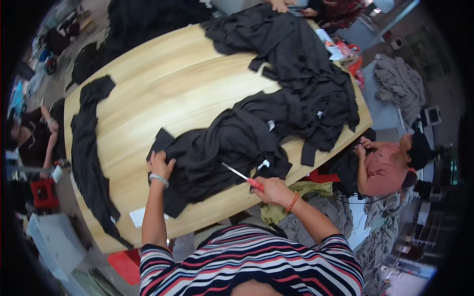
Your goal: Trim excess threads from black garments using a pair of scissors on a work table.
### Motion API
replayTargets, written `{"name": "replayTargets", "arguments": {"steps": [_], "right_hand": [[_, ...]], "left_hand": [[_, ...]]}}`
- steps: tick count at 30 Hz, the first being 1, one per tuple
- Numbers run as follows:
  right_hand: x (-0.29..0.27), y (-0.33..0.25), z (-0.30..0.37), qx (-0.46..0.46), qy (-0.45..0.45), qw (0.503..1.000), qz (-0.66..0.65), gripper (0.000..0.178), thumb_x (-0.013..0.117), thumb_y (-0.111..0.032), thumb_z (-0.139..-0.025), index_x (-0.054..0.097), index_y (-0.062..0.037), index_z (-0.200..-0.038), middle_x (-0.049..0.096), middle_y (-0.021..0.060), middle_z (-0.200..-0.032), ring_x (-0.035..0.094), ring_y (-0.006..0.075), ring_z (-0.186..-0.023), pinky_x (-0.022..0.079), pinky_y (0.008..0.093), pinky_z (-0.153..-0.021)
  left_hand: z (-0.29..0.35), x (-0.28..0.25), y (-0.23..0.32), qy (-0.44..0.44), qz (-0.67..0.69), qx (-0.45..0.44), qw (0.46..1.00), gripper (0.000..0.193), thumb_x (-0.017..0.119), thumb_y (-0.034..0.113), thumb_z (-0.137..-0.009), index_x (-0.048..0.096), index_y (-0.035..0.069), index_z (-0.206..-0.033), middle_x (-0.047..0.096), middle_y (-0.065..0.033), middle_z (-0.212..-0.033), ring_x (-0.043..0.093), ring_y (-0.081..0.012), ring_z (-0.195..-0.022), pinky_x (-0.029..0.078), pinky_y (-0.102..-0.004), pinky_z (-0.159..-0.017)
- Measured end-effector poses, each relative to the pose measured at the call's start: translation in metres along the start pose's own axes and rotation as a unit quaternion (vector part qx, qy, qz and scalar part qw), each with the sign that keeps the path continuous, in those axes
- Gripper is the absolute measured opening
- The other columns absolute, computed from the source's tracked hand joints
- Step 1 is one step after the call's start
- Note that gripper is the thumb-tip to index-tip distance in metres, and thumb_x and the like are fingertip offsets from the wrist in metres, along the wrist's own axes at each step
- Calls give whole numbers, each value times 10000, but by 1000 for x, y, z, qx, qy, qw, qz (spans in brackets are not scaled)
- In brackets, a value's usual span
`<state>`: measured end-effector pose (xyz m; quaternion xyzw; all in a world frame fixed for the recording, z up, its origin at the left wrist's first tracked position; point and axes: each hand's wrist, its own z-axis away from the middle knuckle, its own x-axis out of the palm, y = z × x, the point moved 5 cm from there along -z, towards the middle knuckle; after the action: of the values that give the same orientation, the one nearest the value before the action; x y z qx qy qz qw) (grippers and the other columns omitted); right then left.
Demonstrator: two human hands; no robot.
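A long heap of black garments (pixel 212 135) lies across the wooden table in front of me. My left hand (pixel 161 166) rests on the left end of this heap, its thumb and fingers apart on the cloth. Over the heap's near edge, my right hand (pixel 276 191) is closed around a slim tool (pixel 255 184) with a red handle and a thin metal shaft. The tool points up and left over the black cloth; its exact kind is not clear. Beside it a small white label (pixel 264 164) shows on the fabric.
More black cloth (pixel 91 158) runs along the table's (pixel 133 103) left end. A white paper (pixel 138 217) lies near the front edge. One person (pixel 387 165) sits at the right, another (pixel 37 135) at the left. Another person's hands (pixel 280 5) touch the far side. Grey cloth (pixel 400 86) is piled at right.
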<state>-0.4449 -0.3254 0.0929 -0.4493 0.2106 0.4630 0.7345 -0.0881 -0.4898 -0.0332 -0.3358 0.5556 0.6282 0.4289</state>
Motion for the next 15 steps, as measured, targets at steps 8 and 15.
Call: {"name": "replayTargets", "arguments": {"steps": [8, 15], "right_hand": [[-14, 8, 9, 15, 32, 999, -28, 318, 619, -356, -862, 610, -89, -1035, 669, 205, -836, 650, 407, -835, 507, 509, -749], [-15, -5, 7, -45, -19, 998, -38, 322, 613, -367, -864, 625, -84, -1016, 672, 199, -831, 653, 403, -829, 505, 500, -751]], "left_hand": [[3, -16, 15, 31, 109, 73, 991, 344, 764, 147, -737, 584, 25, -1002, 622, -136, -1008, 595, -276, -971, 449, -405, -886], [102, -221, 190, -21, 598, 317, 736, 163, 682, 4, -776, 540, 69, -821, 529, -64, -845, 540, -172, -761, 468, -298, -692]]}}
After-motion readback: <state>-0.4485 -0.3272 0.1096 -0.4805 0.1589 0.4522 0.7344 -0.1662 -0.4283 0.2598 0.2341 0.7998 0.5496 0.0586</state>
